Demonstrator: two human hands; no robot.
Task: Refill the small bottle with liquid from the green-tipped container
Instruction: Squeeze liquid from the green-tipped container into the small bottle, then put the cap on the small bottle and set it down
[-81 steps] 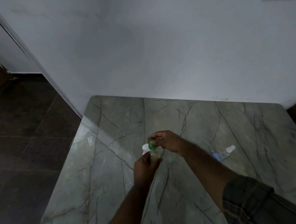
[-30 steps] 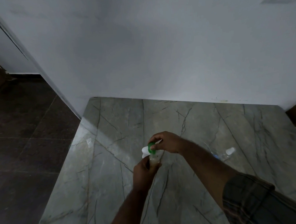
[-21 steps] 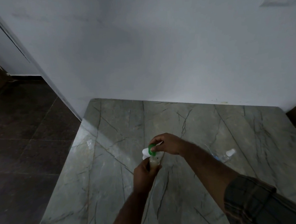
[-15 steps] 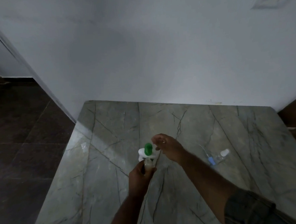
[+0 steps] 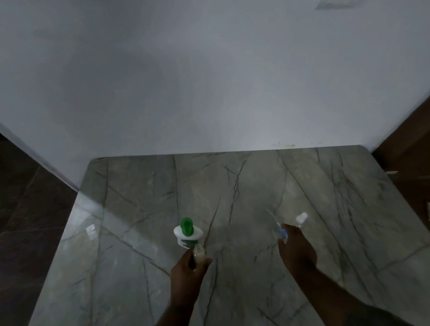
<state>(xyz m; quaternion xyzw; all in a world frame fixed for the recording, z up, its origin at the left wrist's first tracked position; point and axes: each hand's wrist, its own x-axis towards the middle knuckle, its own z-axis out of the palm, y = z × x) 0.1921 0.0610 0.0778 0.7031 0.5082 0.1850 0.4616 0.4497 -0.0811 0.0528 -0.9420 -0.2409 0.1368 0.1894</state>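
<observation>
The white container with a green tip (image 5: 188, 233) stands upright on the marble table (image 5: 145, 280), with no hand on it. Just in front of it my left hand (image 5: 186, 269) grips the small clear bottle (image 5: 199, 253), which is uncapped and holds pale liquid. To the right my right hand (image 5: 296, 249) stretches over the table. Its fingertips are at a small blue-collared dip-tube piece (image 5: 281, 232) lying flat beside a clear item with a white cap (image 5: 301, 218). I cannot make out whether the fingers pinch the piece.
A white wall runs along the table's far edge. Dark floor tiles (image 5: 23, 212) lie beyond the left edge and brown wooden furniture (image 5: 420, 165) stands at the right. A small clear scrap (image 5: 90, 229) lies near the left edge.
My right hand has let go of the green-tipped container, which now stands on the table, and has swung right to the blue-collared piece. The left hand holds the small bottle as before.
</observation>
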